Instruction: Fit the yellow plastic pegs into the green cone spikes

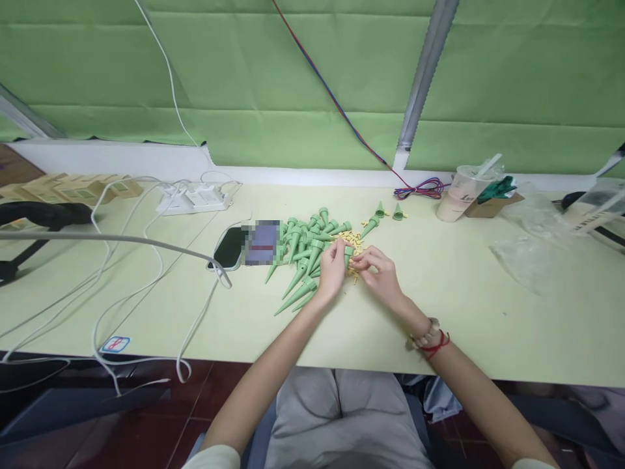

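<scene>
My left hand [333, 266] is closed around a green plastic watering spike [348, 253], whose capped end shows between my two hands. The fingers of my right hand [381, 277] pinch at the spike's side, on what looks like a small yellow valve [353, 258], partly hidden by the fingertips. Left of my hands lies a heap of green spikes [297, 286], with ribbed caps and long pointed tips. Small yellow valves [344, 236] are scattered just behind my hands. Further back, several spikes with yellow pieces on them [380, 210] stand or lie apart from the heap.
A phone [228, 247] lies left of the heap beside a pixelated patch. White cables [156, 244] run across the left side to a power strip [195, 198]. Wooden blocks [73, 187] stand at back left. A drink cup [456, 195] and clear plastic bags [525, 260] are at right.
</scene>
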Available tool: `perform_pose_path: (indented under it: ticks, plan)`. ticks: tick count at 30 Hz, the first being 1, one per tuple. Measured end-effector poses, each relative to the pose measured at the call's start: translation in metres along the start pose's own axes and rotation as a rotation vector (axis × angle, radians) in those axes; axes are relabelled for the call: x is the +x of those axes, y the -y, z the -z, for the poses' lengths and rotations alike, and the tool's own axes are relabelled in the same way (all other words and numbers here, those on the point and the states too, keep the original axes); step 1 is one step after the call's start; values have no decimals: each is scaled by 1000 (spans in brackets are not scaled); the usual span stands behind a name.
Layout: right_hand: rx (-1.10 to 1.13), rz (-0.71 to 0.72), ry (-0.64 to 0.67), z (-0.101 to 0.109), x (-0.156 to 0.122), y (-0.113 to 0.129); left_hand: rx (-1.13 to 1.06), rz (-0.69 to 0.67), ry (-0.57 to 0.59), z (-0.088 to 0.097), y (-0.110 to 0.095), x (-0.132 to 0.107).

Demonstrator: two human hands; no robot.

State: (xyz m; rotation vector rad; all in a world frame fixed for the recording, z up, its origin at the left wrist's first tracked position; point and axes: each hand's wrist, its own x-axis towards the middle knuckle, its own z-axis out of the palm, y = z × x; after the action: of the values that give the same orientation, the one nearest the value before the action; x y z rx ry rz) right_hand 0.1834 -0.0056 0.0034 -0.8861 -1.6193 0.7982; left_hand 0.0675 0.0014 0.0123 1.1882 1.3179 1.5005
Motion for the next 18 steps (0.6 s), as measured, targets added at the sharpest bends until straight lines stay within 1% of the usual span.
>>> perform_pose_path:
  ticks: [1,2,3,6,7,9,11,13,16,18]
  plan:
    - [8,-9,12,0,0,0,-7,5,14,0,-1,1]
    - [41,-54,29,0,0,1,-12,-1,30,1,-2,1]
    - [96,-127,53,0,1,0,-17,-15,41,1,-4,1]
    - [290,-407,145,-1,3,-1,-17,-85,19,2,-9,0]
    - [334,-477,177,-2,4,-1,-9,-107,18,2,-10,0]
    - [366,-539,205,-3,4,-2,6,-136,24,2,-10,-1]
    - [356,-501,174,-4,3,-2,6,-131,31,2,-9,-1]
    - [300,-404,104,-4,2,-1,-15,-83,43,1,-8,-1]
    - [100,-186,-2,-3,0,2,-58,19,81,-1,-7,-1]
    - [-42,-55,-53,-1,-1,3,-75,38,107,-1,-7,-1]
